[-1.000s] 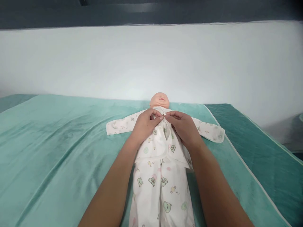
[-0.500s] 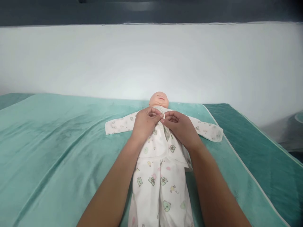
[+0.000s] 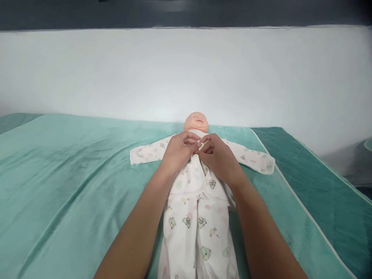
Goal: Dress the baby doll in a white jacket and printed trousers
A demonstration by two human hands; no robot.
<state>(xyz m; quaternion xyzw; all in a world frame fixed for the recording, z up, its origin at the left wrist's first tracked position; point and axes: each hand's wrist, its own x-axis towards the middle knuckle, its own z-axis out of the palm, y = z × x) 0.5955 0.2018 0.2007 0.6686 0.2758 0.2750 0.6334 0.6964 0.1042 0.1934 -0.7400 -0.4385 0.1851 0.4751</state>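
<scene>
A baby doll [image 3: 196,121] lies on its back, head at the far end, sleeves spread to both sides. It wears a white baby shirt [image 3: 186,180] printed with small bears, and matching pants [image 3: 200,232]. At the upper chest, my left hand [image 3: 181,150] pinches one front edge of the shirt between thumb and fingers. Close against it, my right hand [image 3: 216,155] pinches the other front edge. Both hands are closed, their fingertips meeting near the collar. Below them the shirt front parts in a narrow gap. What exactly lies between the fingertips is partly hidden.
A light green sheet [image 3: 72,186] with soft folds lies under the doll. Darker green fabric [image 3: 325,193] shows along the right side. Behind the doll's head rises a white wall [image 3: 186,73], with a dark band [image 3: 186,13] above it.
My right hand has shifted slightly left and up, its fingers curling closer to my left fingertips at the shirt's edge. My left hand stays nearly in place.
</scene>
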